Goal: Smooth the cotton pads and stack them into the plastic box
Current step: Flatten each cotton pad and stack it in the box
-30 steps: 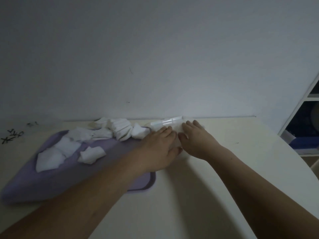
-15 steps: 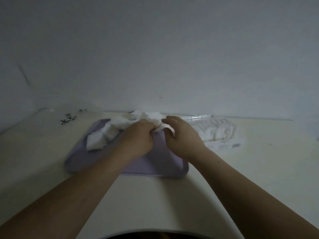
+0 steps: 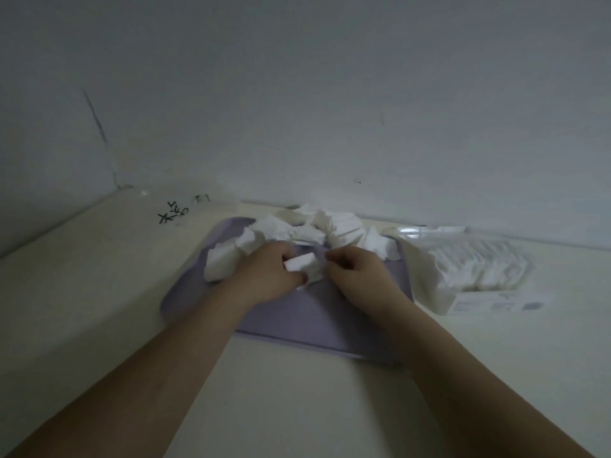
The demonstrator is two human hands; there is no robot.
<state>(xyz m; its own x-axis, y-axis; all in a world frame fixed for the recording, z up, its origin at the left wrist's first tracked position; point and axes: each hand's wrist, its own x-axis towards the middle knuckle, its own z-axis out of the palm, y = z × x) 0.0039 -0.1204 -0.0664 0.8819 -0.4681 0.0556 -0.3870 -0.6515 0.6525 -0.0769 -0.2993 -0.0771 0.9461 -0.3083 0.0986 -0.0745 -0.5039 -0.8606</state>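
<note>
White cotton pad (image 3: 302,266) over purple tray (image 3: 297,323), long axis left-right between both hands; left hand (image 3: 266,277) fingers curled round it, right hand (image 3: 358,276) fingers curled at its right end, grip unclear. Rightward sits plastic box (image 3: 439,230), nearer right hand.

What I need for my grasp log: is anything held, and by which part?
One pad. The left hand grips its left end; the right hand seems to pinch its right edge.
</note>
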